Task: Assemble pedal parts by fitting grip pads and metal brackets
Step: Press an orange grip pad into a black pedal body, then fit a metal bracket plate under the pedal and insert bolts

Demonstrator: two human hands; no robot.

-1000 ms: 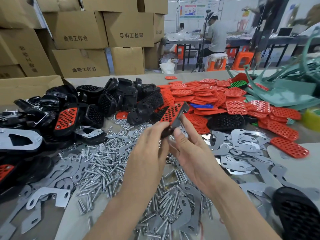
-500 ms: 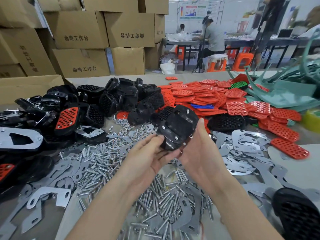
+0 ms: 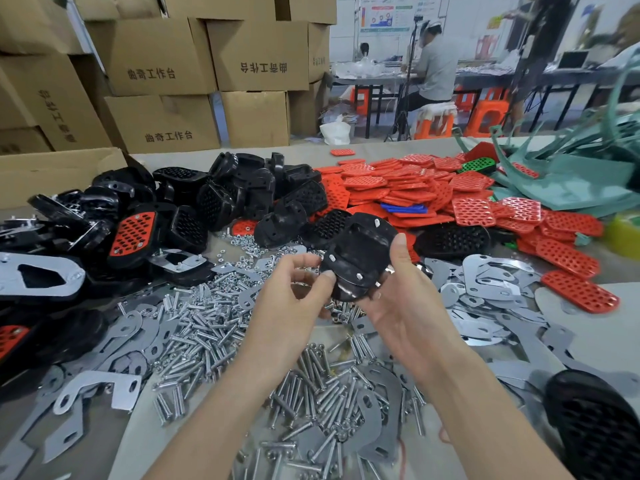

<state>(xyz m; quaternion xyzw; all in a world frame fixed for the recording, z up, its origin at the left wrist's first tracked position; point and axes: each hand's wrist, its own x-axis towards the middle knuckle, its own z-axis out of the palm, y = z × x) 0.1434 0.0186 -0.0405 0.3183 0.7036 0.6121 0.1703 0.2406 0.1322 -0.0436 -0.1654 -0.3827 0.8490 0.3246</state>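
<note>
As a worker's right hand [image 3: 405,306] is gripping the upturned black pedal body [image 3: 358,252] above the table's [image 3: 588,341] middle, the left hand [image 3: 294,292], curled, its hold unclear, is touching its edge, a bracket [image 3: 491,271] likely needing squaring over every protruding bolt end [image 3: 376,222].

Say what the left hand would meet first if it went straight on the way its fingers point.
The black pedal in the right hand; the left hand seems to touch its edge, though depth is unclear.
</note>
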